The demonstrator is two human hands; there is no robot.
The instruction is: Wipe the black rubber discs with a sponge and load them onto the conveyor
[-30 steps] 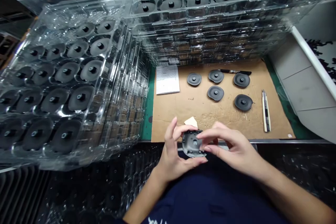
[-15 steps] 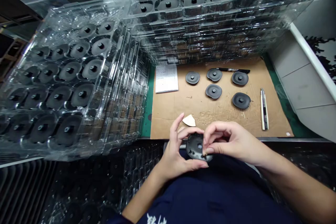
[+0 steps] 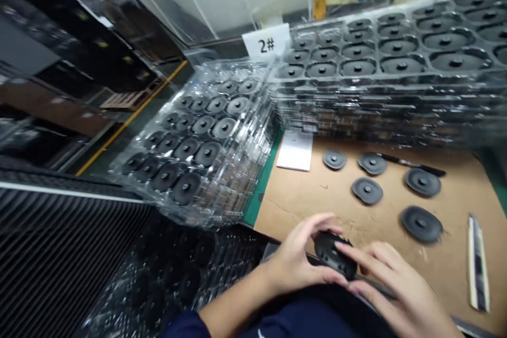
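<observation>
Close to my body, my left hand [image 3: 297, 259] grips a black, rounded disc-like part [image 3: 332, 256], with fingers over its top edge and thumb under its lower edge. Small knobs dot the part's rim. My right hand [image 3: 390, 280] has its index finger laid across the face of the same part and its thumb at the lower edge. Beyond both hands, several similar dark discs [image 3: 367, 190] with a central stub lie on a sheet of cardboard [image 3: 317, 195].
Stacked clear trays [image 3: 233, 190] filled with dark discs stand at left; another tray stack [image 3: 380, 100] spans the back. A white paper slip [image 3: 295, 150], a black pen [image 3: 412, 163] and a utility knife [image 3: 478, 264] lie on the cardboard. A "2#" sign [image 3: 266, 45] stands behind.
The camera view has swung left and up, so the scene sits further right. My right fingers have gone from a pinch at the part's edge to an index finger across its face.
</observation>
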